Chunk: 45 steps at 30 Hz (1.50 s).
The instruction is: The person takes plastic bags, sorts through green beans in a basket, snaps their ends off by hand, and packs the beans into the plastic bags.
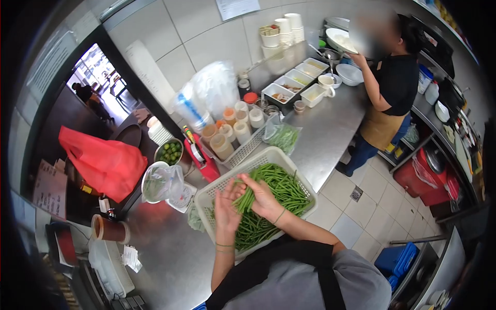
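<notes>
A white perforated plastic basket (205, 199) stands before me on the steel counter, heaped with long green beans (283, 188). My right hand (264, 199) is closed around a small bunch of green beans (244, 200), raised over the left part of the basket. Beside it, my left hand (227, 204) is upright with its palm towards the bunch and its fingers apart, close to the bean ends. Whether its fingertips touch the beans is hard to make out. Part of the basket's near side is hidden by my right forearm and apron.
A red tape dispenser (201, 157), a bowl of green limes (169, 152) and a bag of greens (283, 135) stand beyond the basket. Squeeze bottles (222, 147) fill a white crate. At the right, a co-worker (387, 77) holds a white bowl (341, 40). A red bag (106, 163) lies left.
</notes>
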Available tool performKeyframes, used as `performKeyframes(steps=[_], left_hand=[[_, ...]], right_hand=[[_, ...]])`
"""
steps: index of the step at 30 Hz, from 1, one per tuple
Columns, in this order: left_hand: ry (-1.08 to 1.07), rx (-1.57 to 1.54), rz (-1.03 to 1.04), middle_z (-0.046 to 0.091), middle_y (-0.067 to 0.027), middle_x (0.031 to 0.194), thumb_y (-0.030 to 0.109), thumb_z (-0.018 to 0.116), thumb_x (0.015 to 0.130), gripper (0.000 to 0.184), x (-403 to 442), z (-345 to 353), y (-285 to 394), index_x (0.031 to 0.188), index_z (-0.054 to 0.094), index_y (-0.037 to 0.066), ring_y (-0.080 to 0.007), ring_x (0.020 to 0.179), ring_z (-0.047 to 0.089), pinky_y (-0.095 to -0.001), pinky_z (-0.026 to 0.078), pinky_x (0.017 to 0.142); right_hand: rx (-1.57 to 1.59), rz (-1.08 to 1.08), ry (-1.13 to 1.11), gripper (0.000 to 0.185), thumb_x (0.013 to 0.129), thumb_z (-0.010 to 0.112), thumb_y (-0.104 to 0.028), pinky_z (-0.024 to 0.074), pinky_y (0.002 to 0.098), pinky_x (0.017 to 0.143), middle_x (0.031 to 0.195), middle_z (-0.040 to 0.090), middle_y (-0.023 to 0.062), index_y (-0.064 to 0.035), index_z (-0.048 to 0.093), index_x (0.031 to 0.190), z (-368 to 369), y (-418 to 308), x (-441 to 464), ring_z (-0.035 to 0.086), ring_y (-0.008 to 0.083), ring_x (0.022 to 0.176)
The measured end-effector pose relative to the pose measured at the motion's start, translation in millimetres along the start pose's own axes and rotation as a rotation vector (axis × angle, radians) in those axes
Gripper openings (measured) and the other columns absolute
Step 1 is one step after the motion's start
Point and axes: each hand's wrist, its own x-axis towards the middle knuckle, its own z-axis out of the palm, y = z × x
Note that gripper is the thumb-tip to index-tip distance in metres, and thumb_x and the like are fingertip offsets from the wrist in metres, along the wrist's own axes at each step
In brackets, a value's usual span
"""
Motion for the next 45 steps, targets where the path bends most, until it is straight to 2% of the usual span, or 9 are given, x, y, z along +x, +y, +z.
performKeyframes(steps=[3,7,13,21,29,34,39,42,45], left_hand=[[0.361,-0.011,0.065,0.053,-0.0100,0.124,0.046,0.030,0.098,0.059,-8,17,-25,0.133,0.040,0.000,-0.0205,0.115,0.050,-0.0334,0.041,0.098],[0.389,0.164,0.114,0.054,-0.0096,0.123,0.037,0.037,0.099,0.048,-15,29,-15,0.131,0.044,0.002,-0.0184,0.113,0.051,-0.0317,0.039,0.098],[0.508,1.337,0.603,0.060,-0.0068,0.099,0.005,0.056,0.089,0.017,-27,55,36,0.104,0.063,0.001,-0.0147,0.090,0.055,-0.0244,0.041,0.082],[0.081,1.942,0.430,0.055,-0.0118,0.078,0.017,0.066,0.082,0.017,36,28,-23,0.091,0.067,0.003,-0.0299,0.077,0.053,-0.0397,0.044,0.071],[0.059,1.624,0.122,0.068,-0.0134,0.072,0.011,0.065,0.081,0.013,71,41,-31,0.084,0.067,-0.001,-0.0198,0.067,0.067,-0.0309,0.050,0.062],[-0.169,1.555,-0.043,0.069,-0.0123,0.083,0.010,0.065,0.079,0.025,52,72,-6,0.101,0.064,0.000,-0.0206,0.074,0.067,-0.0306,0.051,0.068],[-0.074,1.696,0.391,0.061,-0.0162,0.111,0.016,0.065,0.081,0.063,-16,142,47,0.138,0.039,0.011,-0.0253,0.092,0.063,-0.0356,0.049,0.079],[-0.330,0.687,0.357,0.064,-0.0117,0.099,0.026,0.070,0.079,0.069,-84,171,94,0.137,0.040,0.008,-0.0255,0.091,0.063,-0.0449,0.048,0.083],[-0.109,0.807,0.289,0.065,-0.0116,0.094,0.023,0.069,0.079,0.053,-77,139,101,0.125,0.049,0.006,-0.0211,0.083,0.063,-0.0378,0.048,0.074]], right_hand=[[-0.043,-0.056,0.016,0.024,0.088,0.064,-0.017,0.0459,0.0237,0.064,0.075,0.052,-0.0001,-0.0024,0.057,0.105,0,7,2,0.051,0.0106,0.067],[-0.009,0.016,0.000,0.028,0.089,0.061,-0.014,0.0476,0.0275,0.067,0.072,0.053,0.0007,-0.0011,0.054,0.112,-8,1,1,0.052,0.0119,0.067],[0.142,-0.183,0.087,0.028,0.091,0.058,-0.017,0.0478,0.0282,0.066,0.071,0.052,-0.0002,-0.0015,0.053,0.113,-16,-60,5,0.050,0.0103,0.063],[-0.080,-0.354,0.105,0.021,0.089,0.061,-0.016,0.0435,0.0257,0.058,0.068,0.053,0.0011,0.0015,0.059,0.102,-26,-95,-10,0.047,0.0098,0.058],[-0.642,-0.230,0.209,0.023,0.082,0.068,-0.014,0.0401,0.0221,0.053,0.074,0.060,0.0025,0.0023,0.064,0.098,-54,-59,-12,0.052,0.0087,0.061],[-0.580,-0.215,0.165,0.024,0.087,0.064,-0.019,0.0397,0.0223,0.052,0.075,0.061,0.0050,0.0015,0.064,0.098,-45,-54,-8,0.050,0.0086,0.059],[-0.332,-0.257,0.151,0.025,0.091,0.059,-0.021,0.0375,0.0245,0.052,0.078,0.062,0.0084,0.0032,0.061,0.099,-40,-76,-9,0.042,0.0088,0.057],[-0.188,-0.254,0.177,0.026,0.091,0.058,-0.021,0.0377,0.0247,0.053,0.080,0.062,0.0085,0.0027,0.060,0.102,-46,-84,-9,0.042,0.0089,0.059],[-0.118,-0.182,0.167,0.024,0.092,0.058,-0.023,0.0404,0.0235,0.056,0.082,0.062,0.0058,-0.0015,0.059,0.103,-56,-81,0,0.048,0.0093,0.062]])
